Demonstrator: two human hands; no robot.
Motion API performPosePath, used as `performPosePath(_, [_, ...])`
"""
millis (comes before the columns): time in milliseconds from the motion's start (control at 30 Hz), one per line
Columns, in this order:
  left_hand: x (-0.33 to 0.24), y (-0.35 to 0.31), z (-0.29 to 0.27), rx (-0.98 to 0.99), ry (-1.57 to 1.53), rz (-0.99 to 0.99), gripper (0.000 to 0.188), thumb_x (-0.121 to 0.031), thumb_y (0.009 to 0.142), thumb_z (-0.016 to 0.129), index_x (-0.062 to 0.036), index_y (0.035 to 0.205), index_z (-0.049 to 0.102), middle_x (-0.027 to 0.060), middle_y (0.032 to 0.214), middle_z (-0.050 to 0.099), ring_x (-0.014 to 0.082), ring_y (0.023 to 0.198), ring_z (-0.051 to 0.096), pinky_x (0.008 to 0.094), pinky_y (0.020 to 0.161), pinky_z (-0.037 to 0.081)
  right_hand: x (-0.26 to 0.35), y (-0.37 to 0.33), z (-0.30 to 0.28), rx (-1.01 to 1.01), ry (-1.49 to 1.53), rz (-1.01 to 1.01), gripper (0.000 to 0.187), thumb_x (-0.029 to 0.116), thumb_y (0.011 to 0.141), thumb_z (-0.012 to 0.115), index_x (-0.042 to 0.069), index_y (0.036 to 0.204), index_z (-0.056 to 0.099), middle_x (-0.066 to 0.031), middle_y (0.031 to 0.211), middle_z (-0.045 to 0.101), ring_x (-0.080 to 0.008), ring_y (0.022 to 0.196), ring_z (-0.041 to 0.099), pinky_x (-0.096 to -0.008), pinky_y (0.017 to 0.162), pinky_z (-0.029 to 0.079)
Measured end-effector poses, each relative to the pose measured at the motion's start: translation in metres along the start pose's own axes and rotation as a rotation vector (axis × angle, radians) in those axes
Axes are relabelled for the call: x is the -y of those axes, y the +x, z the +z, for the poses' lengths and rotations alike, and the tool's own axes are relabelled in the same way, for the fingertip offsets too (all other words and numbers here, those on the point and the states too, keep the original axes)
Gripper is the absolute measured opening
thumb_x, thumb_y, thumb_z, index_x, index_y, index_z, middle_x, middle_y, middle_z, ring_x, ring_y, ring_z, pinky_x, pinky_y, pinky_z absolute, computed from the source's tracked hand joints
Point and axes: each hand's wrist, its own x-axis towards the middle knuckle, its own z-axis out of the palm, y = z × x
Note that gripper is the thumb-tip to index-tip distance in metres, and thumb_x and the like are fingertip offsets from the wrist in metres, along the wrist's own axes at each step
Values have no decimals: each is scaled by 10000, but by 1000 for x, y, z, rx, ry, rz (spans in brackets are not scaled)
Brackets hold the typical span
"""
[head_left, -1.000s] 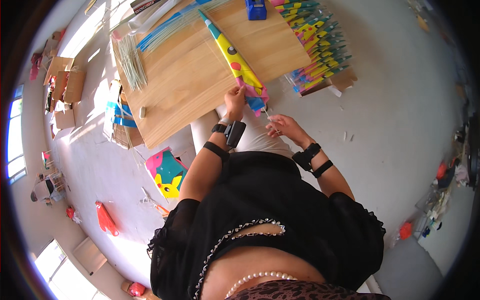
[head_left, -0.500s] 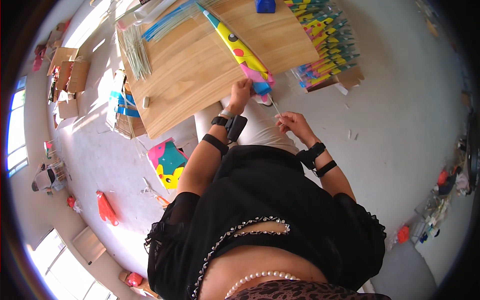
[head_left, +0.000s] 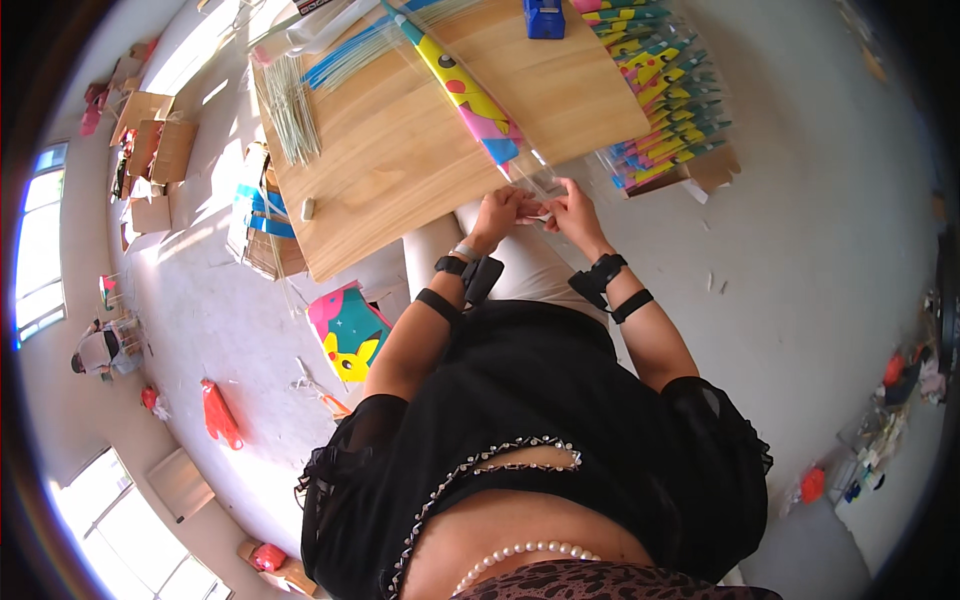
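Note:
A long, narrow rolled bundle, seemingly a folded kite (head_left: 462, 92) printed in yellow, pink and teal, lies slantwise on the wooden table (head_left: 390, 150) inside a clear plastic sleeve (head_left: 541, 170). The sleeve's near end hangs over the table's front edge. There my left hand (head_left: 500, 212) is closed with bent fingers on the loose plastic. Close against it, my right hand (head_left: 572, 214) pinches the same end from the right. What lies between the fingertips is small and partly hidden.
Thin pale sticks (head_left: 290, 110) and blue strips (head_left: 345, 65) lie at the table's far left. A blue block-shaped item (head_left: 544, 18) stands at the far edge. Right of the table, a carton (head_left: 690, 172) holds several similar bundles. A small pale piece (head_left: 308, 208) rests near the left edge.
My right hand has moved up and left to meet the left at the sleeve's near end. The left hand has shifted down off the bundle's blue end; the thin pale strip no longer shows.

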Motion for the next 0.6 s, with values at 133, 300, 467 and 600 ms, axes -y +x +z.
performPosePath(133, [0,-6,-3,13,-32,-30,343,-216,1170,470,76,1256,628,194,1124,773,265,1023,780,349,903,651,-1,-9,-7,-46,-185,-35,491,101,1009,709,-9,1446,513,-118,918,770,-157,648,714,-305,607,575])
performPosePath(300, [-5,-7,0,91,-56,-99,320,-210,1168,474,58,1223,640,194,1144,770,289,1059,778,367,917,654,-22,-10,-19,-153,-421,-370,531,141,972,776,48,1453,571,-89,971,764,-122,749,717,-290,678,578])
performPosePath(467, [-7,-10,-1,161,-11,-143,292,-198,1166,471,37,1159,643,187,1150,767,313,1091,773,382,935,656,-18,-18,-16,-95,-186,-312,575,110,956,787,73,1490,577,-93,930,758,-170,764,737,-324,716,582])
performPosePath(600, [-10,-15,-1,186,34,-166,287,-193,1166,464,32,1130,640,192,1166,760,319,1108,769,378,945,655,-11,-14,-4,-130,-126,-293,542,117,969,789,69,1471,590,-76,897,752,-149,751,724,-310,700,577])
